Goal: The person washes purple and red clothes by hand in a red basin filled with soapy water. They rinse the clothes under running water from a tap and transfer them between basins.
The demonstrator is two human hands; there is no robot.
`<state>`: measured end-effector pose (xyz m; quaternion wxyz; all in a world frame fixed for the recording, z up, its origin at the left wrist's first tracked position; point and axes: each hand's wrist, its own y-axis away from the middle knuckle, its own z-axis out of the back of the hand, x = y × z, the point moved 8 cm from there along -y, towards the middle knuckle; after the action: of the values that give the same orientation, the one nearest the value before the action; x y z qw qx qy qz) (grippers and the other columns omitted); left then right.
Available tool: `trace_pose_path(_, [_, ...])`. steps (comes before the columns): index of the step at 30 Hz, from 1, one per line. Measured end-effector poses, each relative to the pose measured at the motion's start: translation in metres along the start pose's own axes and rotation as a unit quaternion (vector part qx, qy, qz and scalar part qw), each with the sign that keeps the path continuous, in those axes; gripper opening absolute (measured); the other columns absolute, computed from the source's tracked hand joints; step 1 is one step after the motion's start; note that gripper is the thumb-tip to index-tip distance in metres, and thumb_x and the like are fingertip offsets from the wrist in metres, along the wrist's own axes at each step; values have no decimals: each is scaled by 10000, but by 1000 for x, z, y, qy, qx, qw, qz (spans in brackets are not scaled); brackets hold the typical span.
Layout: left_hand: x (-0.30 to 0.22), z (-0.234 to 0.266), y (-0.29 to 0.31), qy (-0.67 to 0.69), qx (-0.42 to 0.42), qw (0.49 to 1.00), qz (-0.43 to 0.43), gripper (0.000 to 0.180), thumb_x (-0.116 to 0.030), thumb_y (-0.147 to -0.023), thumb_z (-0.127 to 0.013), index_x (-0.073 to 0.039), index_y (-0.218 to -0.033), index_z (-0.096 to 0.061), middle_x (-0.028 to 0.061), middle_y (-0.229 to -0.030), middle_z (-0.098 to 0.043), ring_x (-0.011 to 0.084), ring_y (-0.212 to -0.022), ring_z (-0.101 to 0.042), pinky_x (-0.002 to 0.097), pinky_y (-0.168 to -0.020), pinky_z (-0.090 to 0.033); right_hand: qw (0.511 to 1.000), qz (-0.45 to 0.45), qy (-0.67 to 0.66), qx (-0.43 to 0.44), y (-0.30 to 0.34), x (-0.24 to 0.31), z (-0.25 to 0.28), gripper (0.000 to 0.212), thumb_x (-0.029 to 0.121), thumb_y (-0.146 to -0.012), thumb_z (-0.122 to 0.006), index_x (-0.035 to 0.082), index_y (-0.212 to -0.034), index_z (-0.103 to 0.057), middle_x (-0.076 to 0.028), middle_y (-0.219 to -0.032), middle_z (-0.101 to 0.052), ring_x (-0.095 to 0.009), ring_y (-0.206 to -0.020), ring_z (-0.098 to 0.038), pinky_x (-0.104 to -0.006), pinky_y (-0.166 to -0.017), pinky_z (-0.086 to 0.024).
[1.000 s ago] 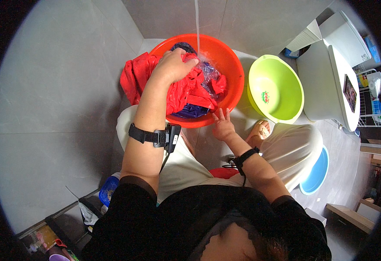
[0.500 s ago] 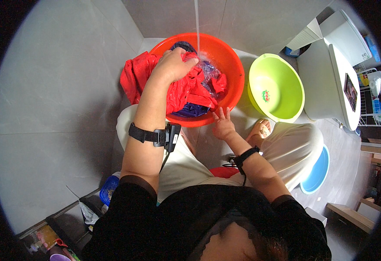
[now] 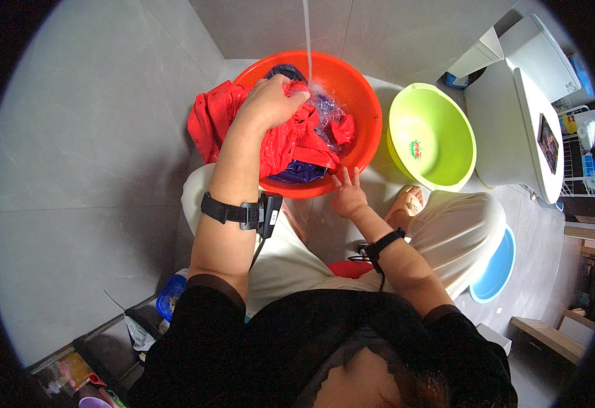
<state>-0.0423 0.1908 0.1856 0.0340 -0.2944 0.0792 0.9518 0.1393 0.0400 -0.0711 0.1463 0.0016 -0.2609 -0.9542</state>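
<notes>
My left hand (image 3: 272, 103) grips a wet red garment (image 3: 290, 146), its fingertips partly hidden in the folds. Part of the garment hangs over the left rim of a red-orange basin (image 3: 364, 129). Dark blue cloth (image 3: 302, 171) lies beneath it in the basin. A thin stream of water (image 3: 308, 41) falls from above and splashes beside my left hand. My right hand (image 3: 349, 196) is at the basin's near rim, fingers spread and holding nothing; whether the fingertips touch the rim I cannot tell.
Right of the red basin stands a lime-green basin (image 3: 440, 146). Beyond it are a white bin-like container (image 3: 498, 126) and a wire rack (image 3: 574, 166). A light blue basin (image 3: 496, 268) sits beside my right knee. Grey tiled walls (image 3: 100, 115) close in the left and back.
</notes>
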Motion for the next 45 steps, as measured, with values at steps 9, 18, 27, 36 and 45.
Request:
trace_pose_path(9, [-1,0,0,-5,-5,1000,-8,639,-465,-827,-641,-1,-1254,-543,280,-1271,-524,381,-1191,-524,430,-1013,-417,1000,-6,-21,17,8,4,14,773,355,-821,-595,101,-1481,-285,-236,-1547,-154,-451,-1435,-24,-498,-1175,-49])
trace_pose_path(18, [-2,0,1,-1,-7,1000,-11,675,-516,-815,-652,0,-1239,-556,267,-1253,-555,380,-1201,-521,418,-1013,-406,1000,21,14,-7,8,7,16,770,345,-811,-592,65,-1467,-302,-234,-1522,-234,-403,-1446,-68,-512,-1173,-17])
trace_pose_path(27, [-1,0,0,-7,-20,1000,-14,666,-518,-812,-654,-5,-1228,-563,263,-1227,-574,375,-1175,-542,414,-994,-421,999,17,36,-9,0,4,1,753,343,-828,-568,38,-1462,-298,-125,-1525,-297,-330,-1457,-98,-537,-1171,2])
trace_pose_path(36, [1,-2,-2,-13,-23,999,-21,657,-513,-810,-657,2,-1210,-572,260,-1209,-586,371,-1154,-558,418,-979,-432,999,14,32,-5,-1,3,0,750,347,-834,-563,46,-1466,-295,-153,-1527,-282,-332,-1459,-89,-531,-1172,7])
trace_pose_path(45, [-1,-1,-1,-1,-23,999,-24,658,-511,-803,-663,4,-1202,-579,269,-1219,-576,379,-1176,-541,418,-999,-415,999,11,51,9,2,5,6,758,354,-837,-563,47,-1471,-283,-115,-1529,-293,-312,-1461,-89,-533,-1171,15])
